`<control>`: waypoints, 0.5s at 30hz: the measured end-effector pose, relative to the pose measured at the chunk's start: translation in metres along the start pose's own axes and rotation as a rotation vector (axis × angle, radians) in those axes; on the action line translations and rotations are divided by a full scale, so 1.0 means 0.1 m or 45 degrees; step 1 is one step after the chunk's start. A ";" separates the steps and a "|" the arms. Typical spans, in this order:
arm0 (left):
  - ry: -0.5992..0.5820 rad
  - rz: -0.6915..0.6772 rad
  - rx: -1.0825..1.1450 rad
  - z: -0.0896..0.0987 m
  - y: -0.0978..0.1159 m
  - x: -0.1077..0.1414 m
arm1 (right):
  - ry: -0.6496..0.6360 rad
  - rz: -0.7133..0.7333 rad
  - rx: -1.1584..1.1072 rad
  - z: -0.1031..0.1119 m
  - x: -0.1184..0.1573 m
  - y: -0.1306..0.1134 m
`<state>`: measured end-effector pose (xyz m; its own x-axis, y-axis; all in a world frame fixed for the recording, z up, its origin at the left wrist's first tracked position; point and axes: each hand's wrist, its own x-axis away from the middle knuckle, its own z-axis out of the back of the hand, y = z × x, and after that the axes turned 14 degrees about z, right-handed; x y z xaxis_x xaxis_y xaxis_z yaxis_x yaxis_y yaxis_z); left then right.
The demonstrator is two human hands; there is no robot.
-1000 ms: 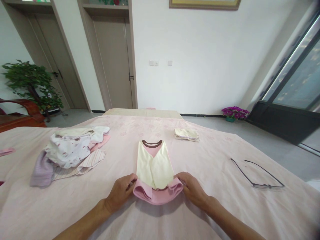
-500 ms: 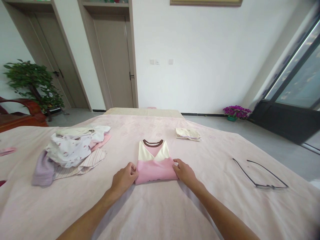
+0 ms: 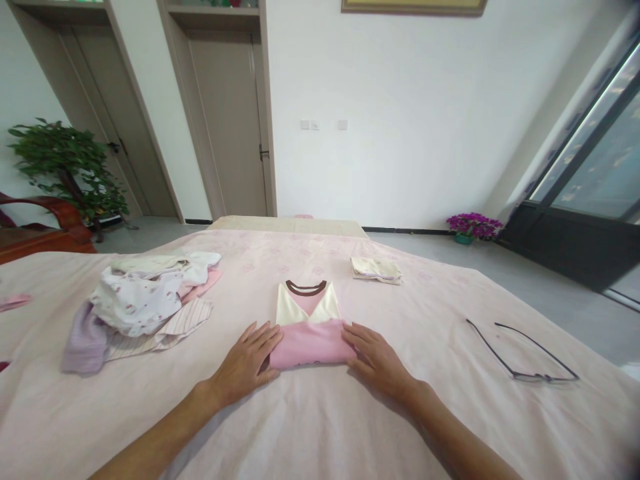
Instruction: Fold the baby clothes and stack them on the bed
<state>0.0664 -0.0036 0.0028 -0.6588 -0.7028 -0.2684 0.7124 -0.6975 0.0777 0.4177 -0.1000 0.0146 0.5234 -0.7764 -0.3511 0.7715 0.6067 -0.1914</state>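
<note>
A small pink and cream garment with a brown neckband lies in the middle of the cloth-covered table. Its pink lower part is folded up over the cream part, and the neckband points away from me. My left hand rests flat at the garment's left edge, fingers spread and touching the pink fold. On the opposite edge lies my right hand, its fingers stretched out over the pink cloth. Neither hand grips anything.
A loose heap of clothes lies on the left. Beyond the garment to the right sits a folded cream cloth. Black-framed glasses lie at the right. A pink piece is at the far left.
Both hands have let go of the garment's side edges and opened, fingers now laid flat at its sides. The garment has hardly moved.
</note>
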 end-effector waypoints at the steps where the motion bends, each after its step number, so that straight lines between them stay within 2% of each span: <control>1: 0.028 -0.015 -0.006 0.02 0.01 0.00 | -0.001 0.039 -0.003 0.00 0.02 0.00; 5: 0.145 -0.076 -0.001 0.03 0.05 -0.03 | 0.034 0.118 -0.012 -0.04 0.01 0.00; 10: 0.208 -0.037 0.031 0.01 0.11 -0.07 | 0.198 0.045 -0.098 -0.06 -0.10 0.01; 15: 0.221 -0.027 0.079 0.02 0.14 -0.08 | 0.161 0.122 -0.187 -0.04 -0.11 0.04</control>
<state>0.0810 -0.0083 0.0084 -0.6180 -0.6571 -0.4316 0.6790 -0.7228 0.1282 0.4137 -0.0885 0.0139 0.5353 -0.6916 -0.4849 0.6544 0.7025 -0.2796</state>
